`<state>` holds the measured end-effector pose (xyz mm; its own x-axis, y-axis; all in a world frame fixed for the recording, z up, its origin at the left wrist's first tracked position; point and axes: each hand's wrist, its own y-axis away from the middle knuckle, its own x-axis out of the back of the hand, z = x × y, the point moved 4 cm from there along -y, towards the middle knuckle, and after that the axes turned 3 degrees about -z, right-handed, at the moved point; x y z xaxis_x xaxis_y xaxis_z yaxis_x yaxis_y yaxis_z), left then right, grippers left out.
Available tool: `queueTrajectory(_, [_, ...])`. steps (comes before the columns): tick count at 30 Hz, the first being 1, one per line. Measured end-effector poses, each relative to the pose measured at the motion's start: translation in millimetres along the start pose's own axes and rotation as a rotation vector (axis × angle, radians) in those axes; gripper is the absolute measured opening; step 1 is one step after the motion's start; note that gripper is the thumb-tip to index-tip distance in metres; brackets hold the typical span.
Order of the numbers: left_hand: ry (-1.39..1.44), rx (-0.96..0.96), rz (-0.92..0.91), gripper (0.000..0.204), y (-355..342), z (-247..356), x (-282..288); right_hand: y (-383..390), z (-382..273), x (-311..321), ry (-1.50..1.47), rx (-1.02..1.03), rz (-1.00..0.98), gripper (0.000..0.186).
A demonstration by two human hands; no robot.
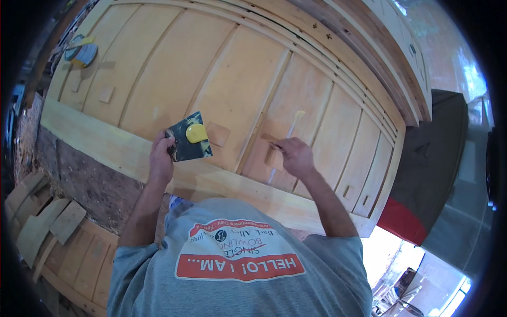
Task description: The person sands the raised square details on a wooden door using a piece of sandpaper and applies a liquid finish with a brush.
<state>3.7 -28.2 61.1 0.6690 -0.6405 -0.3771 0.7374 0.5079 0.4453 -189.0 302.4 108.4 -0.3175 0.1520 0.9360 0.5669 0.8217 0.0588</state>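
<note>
My left hand (161,156) grips the edge of a dark, paint-smeared flat board (186,150). A thick yellow lump of what looks like filler (197,133) sits on it. In my closed right hand (297,157) is a small flat tool that looks like a putty knife (269,138), its thin brownish end pointing left. Beneath both hands lies a large light-wood panelled door (227,68). A pale streak (291,130) with a yellow patch at its far end runs along one panel beside my right hand. Small square wooden pieces (217,134) lie on the panels.
An opened tin (82,53) with a yellow stick or blade across it stands at the door's far left. Long wooden frames (369,47) are stacked behind. Wood pieces (47,224) lie at lower left. Dark and red sheeting (428,164) hangs at right.
</note>
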Motion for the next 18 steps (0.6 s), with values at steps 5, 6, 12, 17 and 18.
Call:
queueTrajectory(5, [0.050,0.004,-0.010,0.027,2.0,10.5,-9.4,-13.7,69.5,43.7,-0.026,-0.238,0.159,0.021])
queueTrajectory(6, [0.057,0.003,-0.016,0.027,0.7,12.2,-10.3,-15.6,86.0,47.1,0.007,-0.268,0.188,0.022])
queueTrajectory(12, [0.055,0.020,-0.079,0.024,-2.3,9.4,-13.7,-52.0,126.2,47.0,0.094,-0.231,0.150,0.021])
queueTrajectory(17, [0.058,0.014,-0.052,0.023,-0.7,6.3,-12.0,-48.5,121.8,26.7,0.145,-0.300,0.006,0.024])
queueTrajectory(18, [0.082,0.013,-0.045,0.023,-2.2,5.2,-12.2,-41.5,116.3,20.0,0.140,-0.260,-0.007,0.026])
